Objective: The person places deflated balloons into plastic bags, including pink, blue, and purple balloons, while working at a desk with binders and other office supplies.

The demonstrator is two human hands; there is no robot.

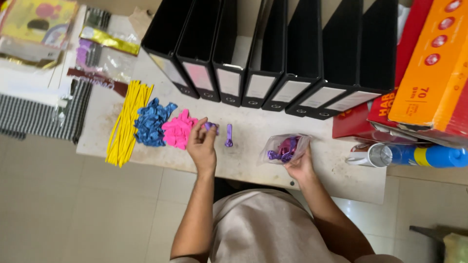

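Left hand (202,146) pinches a purple balloon (210,126) beside pink balloons (178,130).

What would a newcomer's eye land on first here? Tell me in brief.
Bright heaps on the white table: blue balloons beside pink balloons, with yellow sticks at their left. The left hand pinches a purple balloon; the right hand holds a clear bag of purple balloons. Black binders line the back.

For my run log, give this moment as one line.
left hand: shut on purple balloon | right hand: shut on clear bag | table: blue pile, pink pile
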